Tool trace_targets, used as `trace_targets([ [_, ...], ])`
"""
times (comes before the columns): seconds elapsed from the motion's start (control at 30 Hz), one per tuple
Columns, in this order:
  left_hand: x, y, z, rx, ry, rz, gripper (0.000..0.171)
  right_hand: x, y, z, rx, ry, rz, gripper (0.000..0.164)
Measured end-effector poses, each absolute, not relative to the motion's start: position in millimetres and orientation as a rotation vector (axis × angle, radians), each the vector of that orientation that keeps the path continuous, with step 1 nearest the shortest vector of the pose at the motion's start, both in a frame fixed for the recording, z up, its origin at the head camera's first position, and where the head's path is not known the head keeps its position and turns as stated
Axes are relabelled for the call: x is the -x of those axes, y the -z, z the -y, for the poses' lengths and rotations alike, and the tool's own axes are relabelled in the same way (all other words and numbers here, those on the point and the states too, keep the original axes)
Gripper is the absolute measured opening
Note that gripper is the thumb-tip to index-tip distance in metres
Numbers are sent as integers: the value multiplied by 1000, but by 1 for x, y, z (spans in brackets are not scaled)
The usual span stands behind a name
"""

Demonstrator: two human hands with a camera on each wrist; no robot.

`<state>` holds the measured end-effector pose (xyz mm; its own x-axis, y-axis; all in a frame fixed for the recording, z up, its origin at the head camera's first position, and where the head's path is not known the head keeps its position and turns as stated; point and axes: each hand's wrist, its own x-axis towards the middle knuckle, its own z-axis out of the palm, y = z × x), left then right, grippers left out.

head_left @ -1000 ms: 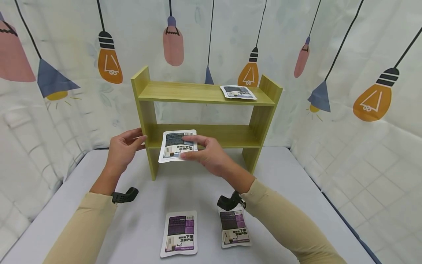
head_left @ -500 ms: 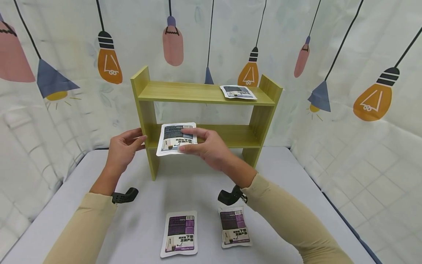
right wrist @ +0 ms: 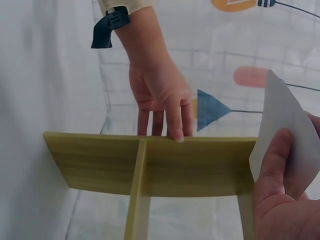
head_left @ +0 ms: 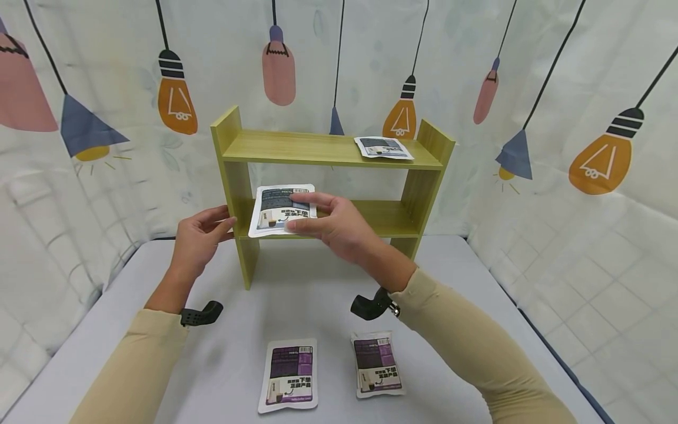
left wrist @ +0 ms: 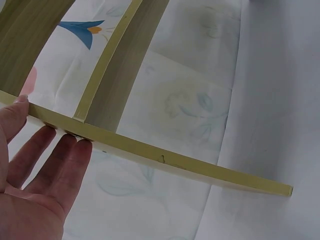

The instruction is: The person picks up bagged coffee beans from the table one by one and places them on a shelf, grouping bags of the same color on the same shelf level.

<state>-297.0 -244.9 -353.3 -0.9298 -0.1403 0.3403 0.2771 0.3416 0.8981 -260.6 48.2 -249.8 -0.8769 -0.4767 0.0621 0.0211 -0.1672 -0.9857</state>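
A small two-tier wooden shelf (head_left: pixel 328 147) stands on the table. My left hand (head_left: pixel 198 238) grips its left side panel (left wrist: pixel 165 160): the thumb lies on the front edge and the fingers are against the outer face. In my right hand (head_left: pixel 339 227) a flat white-edged pouch (head_left: pixel 275 215) with a dark blue label is pinched between thumb and fingers. It is held tilted in front of the middle board (head_left: pixel 386 218), toward the left side. In the right wrist view the pouch's plain white back (right wrist: pixel 287 130) shows. A similar blue pouch (head_left: pixel 382 148) lies on the top board at the right.
Two purple-labelled stacks or pouches lie on the white table (head_left: pixel 212 365) near me: a purple pouch (head_left: pixel 288 377) at centre and some overlapping purple pouches (head_left: pixel 377 365) to its right. A lamp-patterned curtain (head_left: pixel 222 70) hangs behind and at both sides.
My right hand has lifted the blue pouch upward and slightly left, from below the middle board's front edge to in front of the space above it. The left hand has stayed in place.
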Motion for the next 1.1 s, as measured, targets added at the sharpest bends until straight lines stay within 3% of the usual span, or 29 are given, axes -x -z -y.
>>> trace_targets([
  [1.1,295,352,244,124,1627,2251,56,268,215,-46,549,2167,-1765,55],
])
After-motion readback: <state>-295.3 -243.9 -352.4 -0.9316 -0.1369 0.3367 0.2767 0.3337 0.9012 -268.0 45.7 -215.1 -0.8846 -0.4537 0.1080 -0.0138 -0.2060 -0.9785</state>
